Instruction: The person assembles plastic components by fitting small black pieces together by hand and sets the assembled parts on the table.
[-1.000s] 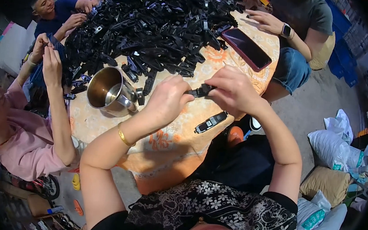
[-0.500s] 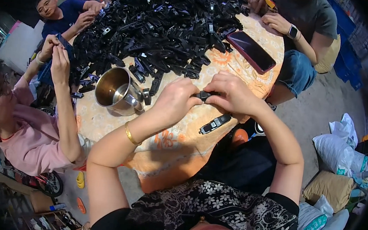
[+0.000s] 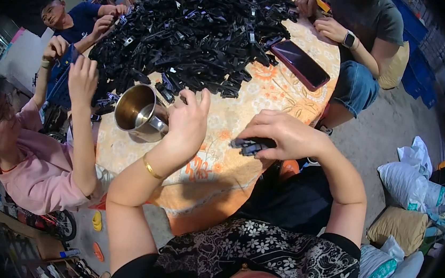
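My left hand [image 3: 188, 118] is at the near edge of a large heap of small black plastic parts [image 3: 189, 34], just right of a steel mug [image 3: 135, 114]. Its fingers are spread, and nothing shows between them; what lies under the palm is hidden. Near the table's front right edge, my right hand [image 3: 283, 134] curls around black plastic parts [image 3: 250, 147], thumb below and fingers above. They look like two narrow pieces side by side, partly covered by the fingers. The mug stands upright with its handle toward my left wrist.
A phone [image 3: 300, 65] in a red case lies on the patterned tablecloth [image 3: 217, 165] at the right. People sit around the table: one in pink [image 3: 42, 170] at left, one in dark blue behind, one in grey at far right. Stuffed sacks [image 3: 406, 178] stand on the floor at right.
My hands have come apart. The left has gone up and left to the heap's edge; the right has dropped with its black part to where another lay on the cloth.
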A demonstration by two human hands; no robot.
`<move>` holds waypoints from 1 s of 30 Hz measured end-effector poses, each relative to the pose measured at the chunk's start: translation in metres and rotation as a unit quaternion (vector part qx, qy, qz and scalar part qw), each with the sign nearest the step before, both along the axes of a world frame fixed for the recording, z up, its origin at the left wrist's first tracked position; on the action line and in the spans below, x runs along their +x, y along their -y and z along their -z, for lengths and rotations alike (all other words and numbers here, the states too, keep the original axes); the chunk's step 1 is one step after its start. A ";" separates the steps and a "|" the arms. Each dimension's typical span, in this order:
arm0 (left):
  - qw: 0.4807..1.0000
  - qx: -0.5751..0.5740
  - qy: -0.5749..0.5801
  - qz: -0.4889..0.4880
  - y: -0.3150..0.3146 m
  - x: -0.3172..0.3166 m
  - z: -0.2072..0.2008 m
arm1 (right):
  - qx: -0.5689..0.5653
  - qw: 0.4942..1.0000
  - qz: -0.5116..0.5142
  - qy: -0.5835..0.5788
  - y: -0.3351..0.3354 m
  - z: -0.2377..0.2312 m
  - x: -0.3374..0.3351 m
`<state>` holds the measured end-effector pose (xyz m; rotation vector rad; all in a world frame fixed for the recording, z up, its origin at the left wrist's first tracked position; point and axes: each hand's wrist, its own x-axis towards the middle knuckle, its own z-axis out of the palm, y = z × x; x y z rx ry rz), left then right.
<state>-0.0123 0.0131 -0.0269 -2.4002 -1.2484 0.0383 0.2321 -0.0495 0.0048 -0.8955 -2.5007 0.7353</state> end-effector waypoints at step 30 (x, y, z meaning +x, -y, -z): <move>0.859 -0.303 0.363 0.196 0.033 0.019 -0.030 | 0.187 0.957 0.223 -0.009 -0.067 0.036 0.017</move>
